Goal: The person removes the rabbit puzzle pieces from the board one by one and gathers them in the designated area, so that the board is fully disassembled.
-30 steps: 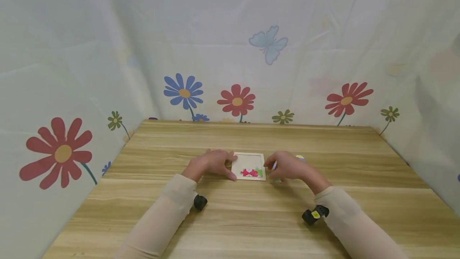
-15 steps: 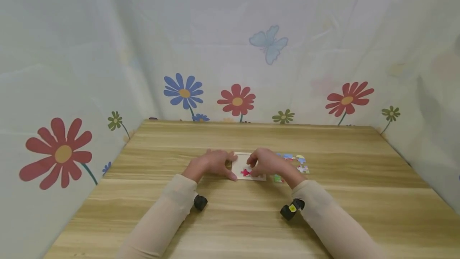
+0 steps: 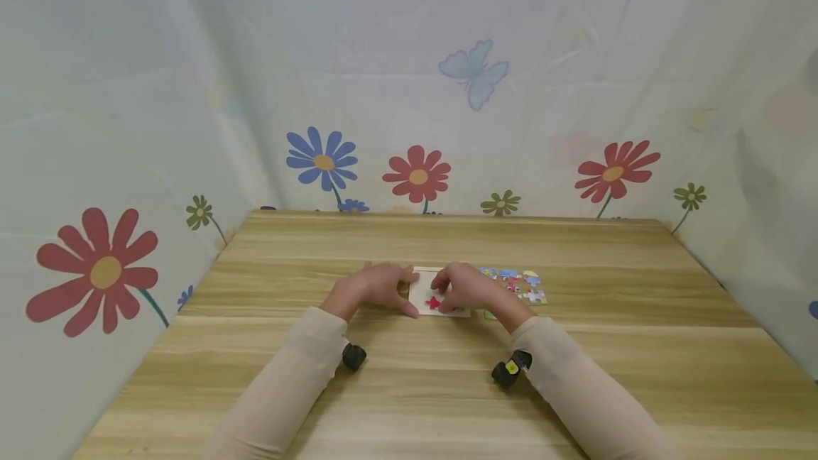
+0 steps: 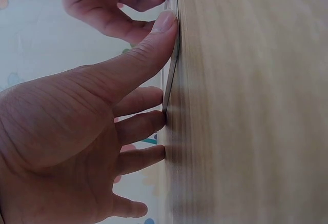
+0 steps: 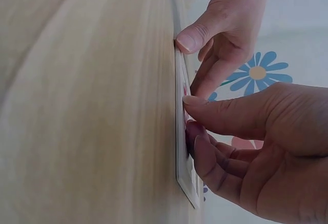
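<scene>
A shallow pale puzzle tray (image 3: 422, 285) lies flat on the wooden table, a red puzzle piece (image 3: 433, 302) showing inside it near its front edge. My left hand (image 3: 378, 285) holds the tray's left side, thumb at the near corner and fingers spread towards the far one. Over the tray's right half, my right hand (image 3: 468, 285) bends down with thumb and fingers close together at the inner surface. In the right wrist view, its fingertips pinch low over the tray (image 5: 180, 157), largely covering the puzzle piece there.
Several loose, colourful puzzle pieces (image 3: 532, 295) lie just right of the tray, partly behind the right wrist. The wooden table (image 3: 409, 382) reaches back to a pale curtain (image 3: 358, 77) printed with flowers and butterflies.
My right hand has come left from the loose pieces to over the tray, then settled slightly further left. The loose pieces are uncovered. My left hand keeps its hold.
</scene>
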Demonstrator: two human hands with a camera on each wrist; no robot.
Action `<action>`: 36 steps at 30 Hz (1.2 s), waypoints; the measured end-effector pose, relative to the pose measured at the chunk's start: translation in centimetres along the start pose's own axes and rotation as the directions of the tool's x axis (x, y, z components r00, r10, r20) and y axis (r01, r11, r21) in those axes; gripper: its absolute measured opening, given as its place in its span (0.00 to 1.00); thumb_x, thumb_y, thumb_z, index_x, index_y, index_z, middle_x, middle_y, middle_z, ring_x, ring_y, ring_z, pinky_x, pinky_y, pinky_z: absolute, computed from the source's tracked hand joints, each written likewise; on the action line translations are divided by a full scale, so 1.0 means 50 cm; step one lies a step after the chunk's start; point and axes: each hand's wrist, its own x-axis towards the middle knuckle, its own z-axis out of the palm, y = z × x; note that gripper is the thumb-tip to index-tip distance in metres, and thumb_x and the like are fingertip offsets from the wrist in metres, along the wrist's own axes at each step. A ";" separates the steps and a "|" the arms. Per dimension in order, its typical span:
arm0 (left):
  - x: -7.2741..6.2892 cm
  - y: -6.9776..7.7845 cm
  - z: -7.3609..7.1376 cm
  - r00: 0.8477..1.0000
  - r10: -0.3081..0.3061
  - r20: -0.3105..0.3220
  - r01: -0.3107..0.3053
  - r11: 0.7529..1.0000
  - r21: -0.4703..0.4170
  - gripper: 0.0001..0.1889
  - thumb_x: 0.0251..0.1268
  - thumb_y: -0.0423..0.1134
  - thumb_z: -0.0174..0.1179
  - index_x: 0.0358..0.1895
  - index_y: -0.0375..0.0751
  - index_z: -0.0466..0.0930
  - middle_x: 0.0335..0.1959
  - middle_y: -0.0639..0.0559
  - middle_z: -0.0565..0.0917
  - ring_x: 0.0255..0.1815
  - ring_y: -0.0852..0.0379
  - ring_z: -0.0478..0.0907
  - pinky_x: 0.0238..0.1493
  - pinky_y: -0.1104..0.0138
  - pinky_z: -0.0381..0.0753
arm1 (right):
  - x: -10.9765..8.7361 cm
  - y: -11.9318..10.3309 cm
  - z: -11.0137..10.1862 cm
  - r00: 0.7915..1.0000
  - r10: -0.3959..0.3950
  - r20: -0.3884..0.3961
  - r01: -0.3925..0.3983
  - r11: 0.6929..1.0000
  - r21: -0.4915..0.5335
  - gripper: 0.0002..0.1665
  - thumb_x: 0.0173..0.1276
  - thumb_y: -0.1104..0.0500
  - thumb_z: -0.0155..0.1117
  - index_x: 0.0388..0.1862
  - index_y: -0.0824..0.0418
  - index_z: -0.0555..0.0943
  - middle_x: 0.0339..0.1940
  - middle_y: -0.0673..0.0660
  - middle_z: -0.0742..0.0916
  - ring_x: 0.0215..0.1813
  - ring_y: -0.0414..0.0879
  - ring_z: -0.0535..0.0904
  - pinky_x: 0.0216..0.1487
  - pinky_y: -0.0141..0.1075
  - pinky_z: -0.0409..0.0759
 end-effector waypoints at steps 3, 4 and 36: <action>-0.002 -0.002 0.002 1.000 0.003 -0.002 -0.003 1.000 -0.002 0.46 0.53 0.65 0.70 0.74 0.50 0.68 0.76 0.53 0.64 0.76 0.49 0.60 0.72 0.34 0.44 | -0.001 -0.001 0.002 1.000 -0.022 0.011 0.022 1.000 -0.001 0.20 0.55 0.69 0.76 0.49 0.70 0.85 0.40 0.57 0.87 0.43 0.47 0.81 0.50 0.40 0.80; -0.002 -0.003 0.002 1.000 0.007 -0.005 -0.007 1.000 0.001 0.46 0.53 0.65 0.70 0.74 0.50 0.68 0.76 0.53 0.64 0.76 0.49 0.60 0.72 0.35 0.46 | -0.001 0.000 0.002 1.000 -0.028 0.014 0.028 1.000 -0.003 0.20 0.55 0.70 0.75 0.49 0.70 0.85 0.40 0.57 0.88 0.43 0.47 0.81 0.50 0.40 0.80; -0.003 -0.004 0.006 0.999 0.035 -0.023 -0.035 0.999 -0.008 0.45 0.55 0.63 0.71 0.74 0.48 0.69 0.76 0.50 0.65 0.75 0.49 0.62 0.73 0.41 0.53 | 0.000 0.002 0.011 1.000 -0.024 -0.012 0.025 0.998 0.060 0.14 0.55 0.72 0.75 0.39 0.64 0.82 0.34 0.55 0.83 0.38 0.45 0.76 0.42 0.36 0.77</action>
